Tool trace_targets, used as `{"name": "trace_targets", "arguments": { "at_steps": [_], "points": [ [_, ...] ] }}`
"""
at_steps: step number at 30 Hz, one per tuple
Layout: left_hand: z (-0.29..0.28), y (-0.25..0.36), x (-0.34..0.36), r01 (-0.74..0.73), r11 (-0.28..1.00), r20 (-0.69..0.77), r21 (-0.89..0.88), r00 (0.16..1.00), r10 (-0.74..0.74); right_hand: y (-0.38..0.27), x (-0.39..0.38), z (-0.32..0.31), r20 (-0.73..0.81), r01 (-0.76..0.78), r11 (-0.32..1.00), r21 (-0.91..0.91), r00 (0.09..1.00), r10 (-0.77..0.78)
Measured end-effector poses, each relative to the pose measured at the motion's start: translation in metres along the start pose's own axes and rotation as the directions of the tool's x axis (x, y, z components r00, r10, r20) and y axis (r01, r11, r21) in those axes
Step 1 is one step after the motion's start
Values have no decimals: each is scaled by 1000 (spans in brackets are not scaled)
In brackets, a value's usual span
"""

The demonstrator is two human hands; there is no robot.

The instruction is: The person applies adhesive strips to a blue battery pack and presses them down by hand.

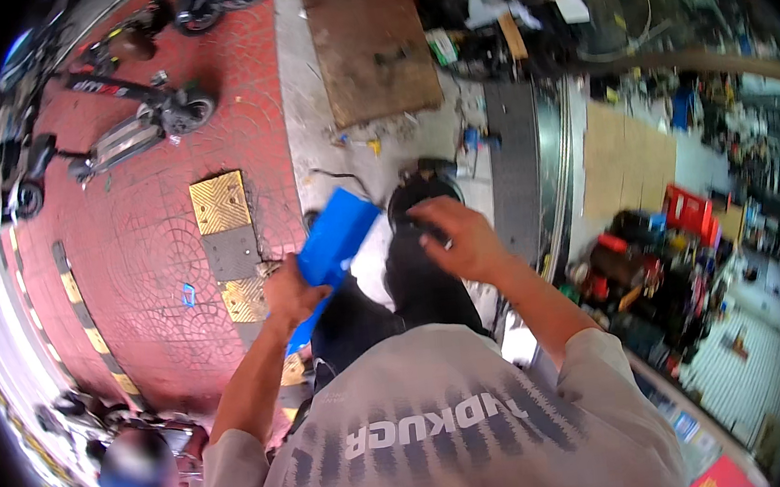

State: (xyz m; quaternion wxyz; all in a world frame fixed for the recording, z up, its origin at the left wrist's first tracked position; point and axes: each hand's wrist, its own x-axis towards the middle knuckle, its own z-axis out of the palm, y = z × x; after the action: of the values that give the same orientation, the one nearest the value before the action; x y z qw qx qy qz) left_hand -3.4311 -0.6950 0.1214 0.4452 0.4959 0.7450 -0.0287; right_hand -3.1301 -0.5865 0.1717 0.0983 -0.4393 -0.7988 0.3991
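Observation:
My left hand (296,292) is closed around a long blue flat-sided piece (337,234), which slants from beside my left thigh up over the pale pavement. Its exact kind does not show. My right hand (465,241) hangs over my right knee, index finger and thumb apart with a dark gap between them. I make out no held thing there. Dark trousers (421,273) cover my legs below both hands. Just past the knees, a thin black cord (341,175) lies on the pavement.
A brown board (371,48) lies ahead. Electric scooters (131,137) stand on red paving at the far left, past yellow-and-black ramp blocks (220,203). Tools and parts clutter the right, near a red box (691,214). Another person (138,474) is at the lower left.

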Motion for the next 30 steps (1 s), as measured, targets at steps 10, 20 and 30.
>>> {"name": "trace_targets", "arguments": {
  "at_steps": [10, 20, 30],
  "points": [
    [29, -87, 30, 223, 959, 43, 174, 971, -233, 290, -107, 190, -204, -881, 473, -5, 464, 862],
    [63, -114, 105, 232, 959, -125, 161, 969, -213, 522, 1, 374, 102, -783, -236, 576, -217, 971],
    [144, -203, 64, 505, 838, -345, -208, 764, -546, 548, -64, 290, 132, -693, -36, 720, 86, 988]
  ]
}}
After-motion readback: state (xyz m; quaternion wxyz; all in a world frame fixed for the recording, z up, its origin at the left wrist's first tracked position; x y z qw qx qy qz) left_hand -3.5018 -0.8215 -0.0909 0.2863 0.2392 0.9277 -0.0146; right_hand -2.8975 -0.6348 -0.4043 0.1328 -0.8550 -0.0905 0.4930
